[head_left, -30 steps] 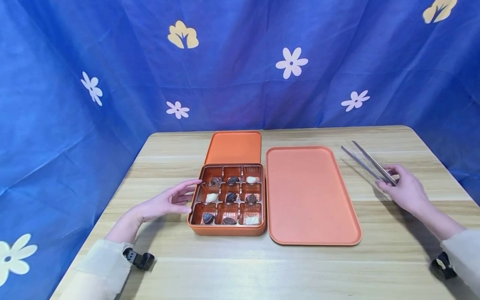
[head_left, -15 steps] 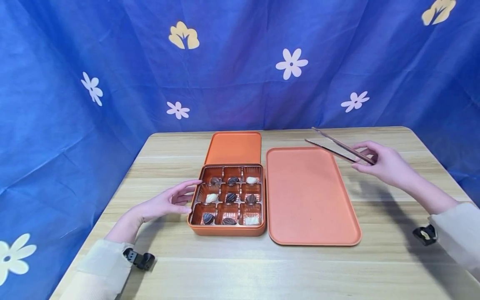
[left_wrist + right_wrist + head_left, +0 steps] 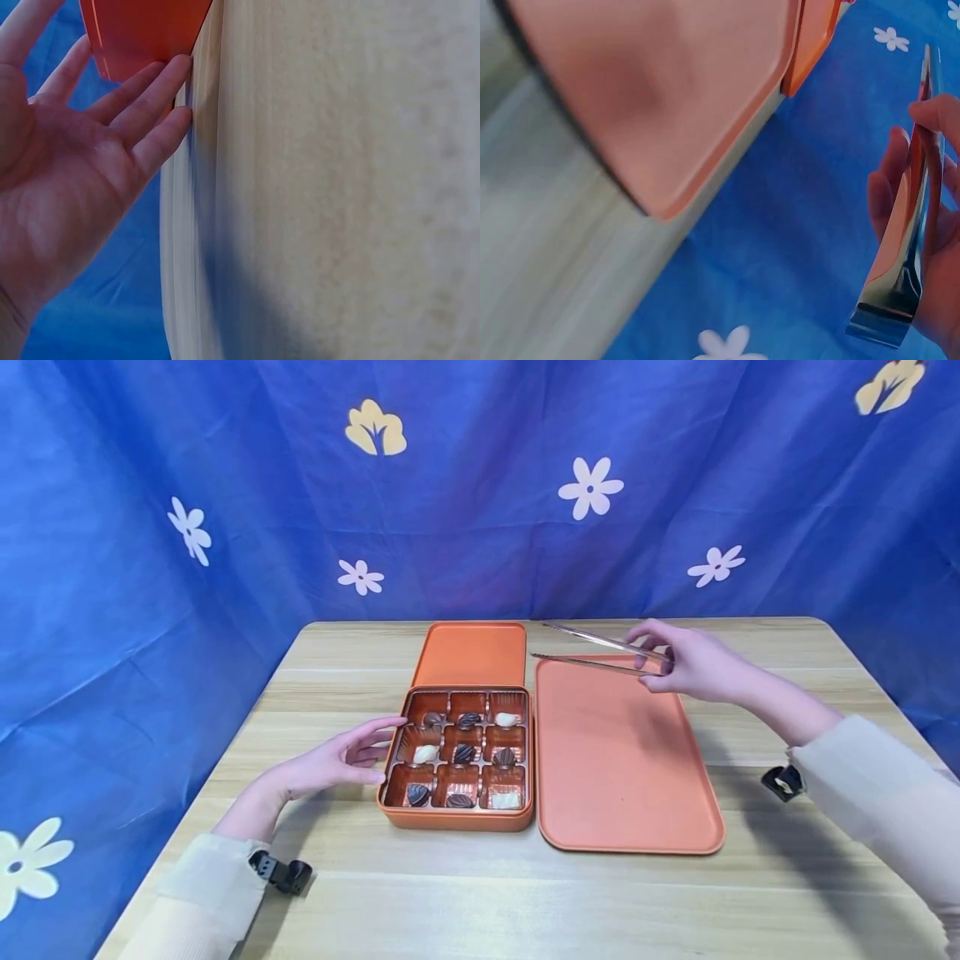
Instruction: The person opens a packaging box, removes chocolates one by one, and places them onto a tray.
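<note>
An orange square box (image 3: 457,821) with a clear nine-cell insert stands left of centre in the head view. Small dark and white shell-shaped chocolates (image 3: 464,753) lie in its cells. My left hand (image 3: 333,764) touches the box's left side with thumb and fingertips; in the left wrist view its fingers (image 3: 154,105) are fairly straight against the orange wall. My right hand (image 3: 697,665) grips metal tongs (image 3: 600,641) near their bent end, above the tray's far edge. The tong arms are spread, tips pointing left, with nothing between them. The bent end (image 3: 885,321) shows in the right wrist view.
A pink-orange tray (image 3: 630,777) lies right beside the box. Behind the box is its flat orange lid (image 3: 472,653). All stand on a wood-grain table (image 3: 465,902), with a blue flowered curtain (image 3: 465,485) hanging at the back and left.
My right hand has carried the tongs leftward, from the table's right side to over the tray's far edge, turning the tips left. My left hand stays at the box.
</note>
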Demonstrator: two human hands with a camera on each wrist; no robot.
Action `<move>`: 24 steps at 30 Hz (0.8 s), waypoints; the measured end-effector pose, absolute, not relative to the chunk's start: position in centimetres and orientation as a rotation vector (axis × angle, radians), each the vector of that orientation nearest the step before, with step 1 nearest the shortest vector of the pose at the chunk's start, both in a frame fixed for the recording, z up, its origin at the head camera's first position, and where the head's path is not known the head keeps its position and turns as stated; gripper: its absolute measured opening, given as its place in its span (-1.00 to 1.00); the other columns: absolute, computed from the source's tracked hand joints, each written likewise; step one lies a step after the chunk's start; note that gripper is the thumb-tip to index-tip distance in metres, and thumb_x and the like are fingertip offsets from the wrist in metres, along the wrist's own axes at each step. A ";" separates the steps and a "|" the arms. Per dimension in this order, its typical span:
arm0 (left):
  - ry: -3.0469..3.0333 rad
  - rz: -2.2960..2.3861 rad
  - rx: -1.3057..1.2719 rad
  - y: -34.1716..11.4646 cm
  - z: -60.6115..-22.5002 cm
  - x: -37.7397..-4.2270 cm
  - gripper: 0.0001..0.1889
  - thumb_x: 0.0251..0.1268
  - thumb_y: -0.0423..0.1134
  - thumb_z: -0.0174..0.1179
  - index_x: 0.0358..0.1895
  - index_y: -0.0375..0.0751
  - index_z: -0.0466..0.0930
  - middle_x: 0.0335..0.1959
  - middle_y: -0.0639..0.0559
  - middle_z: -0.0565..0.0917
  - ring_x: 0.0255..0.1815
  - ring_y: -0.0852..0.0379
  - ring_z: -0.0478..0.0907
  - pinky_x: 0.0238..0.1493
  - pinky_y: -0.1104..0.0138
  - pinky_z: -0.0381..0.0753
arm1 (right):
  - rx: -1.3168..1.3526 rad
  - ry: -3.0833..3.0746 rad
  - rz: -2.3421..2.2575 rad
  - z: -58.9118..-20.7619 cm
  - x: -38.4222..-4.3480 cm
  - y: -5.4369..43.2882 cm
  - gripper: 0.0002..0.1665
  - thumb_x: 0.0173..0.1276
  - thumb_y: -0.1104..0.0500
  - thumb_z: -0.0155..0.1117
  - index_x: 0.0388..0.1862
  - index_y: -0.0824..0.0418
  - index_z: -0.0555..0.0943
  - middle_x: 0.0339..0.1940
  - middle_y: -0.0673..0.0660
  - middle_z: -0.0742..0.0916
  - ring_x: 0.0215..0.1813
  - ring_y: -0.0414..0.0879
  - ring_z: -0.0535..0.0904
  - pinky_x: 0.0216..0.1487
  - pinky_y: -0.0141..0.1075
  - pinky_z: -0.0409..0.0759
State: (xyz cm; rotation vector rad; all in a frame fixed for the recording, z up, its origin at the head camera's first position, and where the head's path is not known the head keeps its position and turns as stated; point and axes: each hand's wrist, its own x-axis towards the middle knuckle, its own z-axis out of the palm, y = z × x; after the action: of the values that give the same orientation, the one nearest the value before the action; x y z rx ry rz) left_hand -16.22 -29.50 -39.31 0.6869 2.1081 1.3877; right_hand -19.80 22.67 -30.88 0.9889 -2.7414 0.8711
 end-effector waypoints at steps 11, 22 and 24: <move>2.094 1.385 0.696 -29.6 -39.5 -16.3 -0.14 0.26 -0.37 0.27 0.54 -0.19 -0.04 0.49 -0.41 0.02 0.41 -0.42 0.09 0.34 -0.18 0.11 | 1.135 -2.884 0.768 -28.4 -22.3 17.0 -0.50 0.13 0.25 0.43 0.07 0.09 0.52 -0.14 0.05 0.76 -0.27 -0.17 0.68 -0.09 -0.10 0.57; 2.088 1.397 0.686 -29.5 -39.6 -16.2 -0.16 0.27 -0.38 0.26 0.54 -0.16 -0.02 0.48 -0.41 0.05 0.39 -0.44 0.12 0.31 -0.19 0.18 | 1.244 -2.891 0.534 -26.0 -24.2 12.1 -0.52 0.11 0.20 0.43 0.06 0.01 0.61 -0.11 -0.03 0.74 -0.15 -0.14 0.63 -0.11 -0.11 0.53; 2.092 1.394 0.684 -29.5 -39.6 -16.2 -0.16 0.27 -0.37 0.26 0.54 -0.16 -0.02 0.47 -0.42 0.05 0.38 -0.45 0.13 0.30 -0.19 0.21 | 1.260 -2.904 0.481 -25.7 -24.5 11.3 -0.53 0.11 0.19 0.43 0.05 -0.01 0.61 -0.12 -0.05 0.74 -0.18 -0.16 0.62 -0.12 -0.12 0.51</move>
State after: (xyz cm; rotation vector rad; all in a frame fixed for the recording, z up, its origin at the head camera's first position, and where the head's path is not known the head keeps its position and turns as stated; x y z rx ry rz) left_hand -16.23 -29.48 -39.59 0.6835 2.0919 1.3940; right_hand -24.49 11.30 -25.66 1.2599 -2.9041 0.4814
